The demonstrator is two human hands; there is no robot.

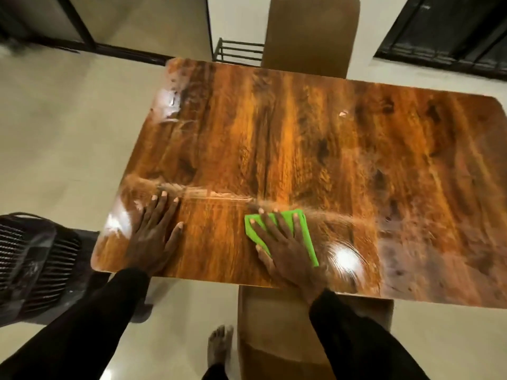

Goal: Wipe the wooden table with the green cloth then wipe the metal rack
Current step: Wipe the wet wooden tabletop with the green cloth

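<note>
text: none readable | labels: none | brands: none | numbers: none | signs: none | checked: every surface in view

Only the hands [153,234] and green cloth [301,229] are occupying the near surface [301,133]; beyond them it is lying open.

One head-worn wide-angle view looks steeply down from close above the near edge of the counter [274,138], taking in the floor [68,119] and far chair [310,34].
</note>
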